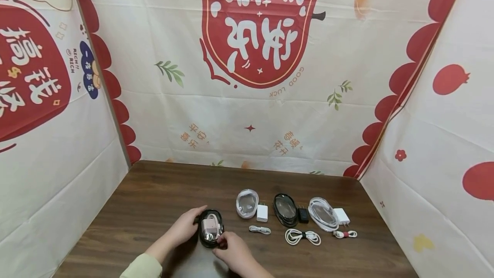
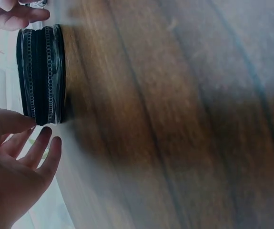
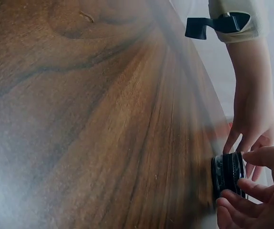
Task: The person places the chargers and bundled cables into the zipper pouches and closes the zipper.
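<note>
A round, clear-faced zip case (image 1: 206,242) with a black rim lies on the brown table, left of the other items. Through its top show a pink charger plug (image 1: 210,224) and a pale cable. My left hand (image 1: 184,227) holds the case's left edge, with thumb and fingertips against the rim. At its lower right edge, my right hand (image 1: 235,252) pinches the rim with thumb and fingers. Seen side-on in the left wrist view, the case's black zip band (image 2: 40,76) runs between the hands. Whether a zip pull sits under my right fingers is hidden.
To the right lie a clear round case (image 1: 238,210), a black-rimmed case (image 1: 295,209) and a white-rimmed case (image 1: 329,228). Beside them are white plugs (image 1: 262,213), a black plug (image 1: 303,215) and bundled white cables (image 1: 302,237). Printed cloth walls enclose the table (image 1: 162,188).
</note>
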Demonstrator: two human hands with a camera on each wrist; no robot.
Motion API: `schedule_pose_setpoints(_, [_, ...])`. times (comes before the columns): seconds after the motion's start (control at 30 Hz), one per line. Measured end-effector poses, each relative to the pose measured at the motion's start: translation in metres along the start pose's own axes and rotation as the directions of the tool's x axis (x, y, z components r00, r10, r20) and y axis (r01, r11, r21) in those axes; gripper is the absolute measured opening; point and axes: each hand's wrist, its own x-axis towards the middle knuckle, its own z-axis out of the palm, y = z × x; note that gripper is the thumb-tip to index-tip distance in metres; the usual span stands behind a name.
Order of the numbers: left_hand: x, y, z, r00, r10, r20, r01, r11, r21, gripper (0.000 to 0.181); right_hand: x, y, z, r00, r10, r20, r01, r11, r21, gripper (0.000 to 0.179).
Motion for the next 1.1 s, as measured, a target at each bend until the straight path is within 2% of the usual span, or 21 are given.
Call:
schedule_pose_setpoints(0.23, [-0.006, 0.002, 0.002, 0.997, -0.047, -0.061, 0.047, 0.999, 0.003, 0.052, -0.002, -0.001, 0.000, 0.999, 0.000, -0.045, 0.001, 0.999, 0.035, 0.022])
schedule_pose_setpoints(0.47, [-0.012, 0.002, 0.005, 0.985, -0.070, -0.158, 0.075, 0.997, 0.029, 0.051, -0.003, 0.002, 0.001, 0.997, -0.006, -0.075, 0.009, 0.999, 0.045, 0.039])
schedule_pose_setpoints(0.63, [-0.019, 0.005, 0.007, 0.976, -0.088, -0.201, 0.096, 0.995, 0.028, 0.051, 0.000, 0.006, 0.000, 0.997, -0.003, -0.076, 0.006, 0.999, 0.037, 0.047])
schedule_pose_setpoints(0.87, [-0.026, 0.005, 0.013, 0.956, -0.138, -0.259, 0.143, 0.990, 0.001, 0.055, 0.009, 0.011, -0.001, 0.995, 0.006, -0.099, -0.003, 1.000, 0.028, 0.053])
schedule_pose_setpoints(1.1, [-0.028, 0.009, 0.017, 0.932, -0.223, -0.287, 0.208, 0.975, -0.080, 0.058, 0.015, 0.013, -0.002, 0.994, -0.001, -0.106, 0.005, 0.999, 0.038, 0.055])
